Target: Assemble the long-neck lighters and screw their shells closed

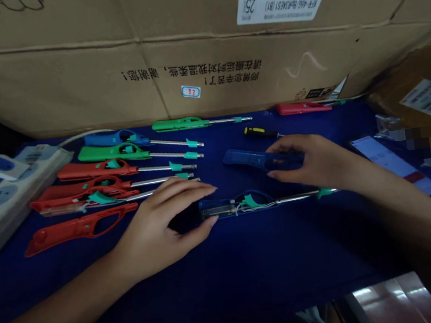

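An opened blue long-nosed lighter (pixel 237 206) lies on the blue table surface, its inner parts, teal trigger and metal tube showing. My left hand (pixel 160 222) is at its left end, thumb and fingers apart, the thumb tip at or very near the casing. Above it, my right hand (pixel 311 162) pinches a blue lighter casing half (pixel 242 159) by its right end; fingers cover part of that piece. Just behind the right hand lies a yellow-and-black screwdriver (pixel 260 133), its tip partly hidden.
Left of centre lie several red, green and blue lighters (pixel 115 152) and a loose red casing half (pixel 77 230). A green lighter (pixel 179 124) and a red lighter (pixel 303 107) lie by the cardboard box (pixel 200 47). A power strip (pixel 17 193) is left; a phone (pixel 394 162) is right.
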`<act>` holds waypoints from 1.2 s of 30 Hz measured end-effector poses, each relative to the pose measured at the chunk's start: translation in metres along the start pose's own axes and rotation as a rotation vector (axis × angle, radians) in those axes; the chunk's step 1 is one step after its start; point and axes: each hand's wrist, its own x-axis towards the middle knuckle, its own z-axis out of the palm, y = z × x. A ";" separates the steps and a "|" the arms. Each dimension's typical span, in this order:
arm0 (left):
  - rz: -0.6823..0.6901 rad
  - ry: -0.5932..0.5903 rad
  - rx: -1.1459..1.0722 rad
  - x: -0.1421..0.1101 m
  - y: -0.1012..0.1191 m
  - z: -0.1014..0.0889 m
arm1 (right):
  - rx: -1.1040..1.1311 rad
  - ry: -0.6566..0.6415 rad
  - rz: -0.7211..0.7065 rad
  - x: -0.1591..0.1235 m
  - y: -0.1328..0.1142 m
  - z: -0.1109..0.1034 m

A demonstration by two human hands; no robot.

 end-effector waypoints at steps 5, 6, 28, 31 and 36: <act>0.082 0.120 0.181 0.002 0.005 -0.007 | 0.308 -0.088 -0.008 -0.011 -0.030 -0.005; 0.098 0.128 0.204 0.002 0.005 -0.007 | 0.366 -0.151 -0.006 -0.014 -0.036 -0.003; -0.102 0.058 0.044 0.004 0.006 -0.006 | 0.426 -0.188 -0.002 -0.015 -0.035 -0.003; -0.117 -0.003 0.005 0.002 0.005 -0.005 | 0.279 -0.214 -0.058 -0.015 -0.030 -0.006; -0.139 -0.088 -0.057 -0.001 0.003 -0.003 | 0.049 -0.242 -0.179 -0.016 -0.027 -0.004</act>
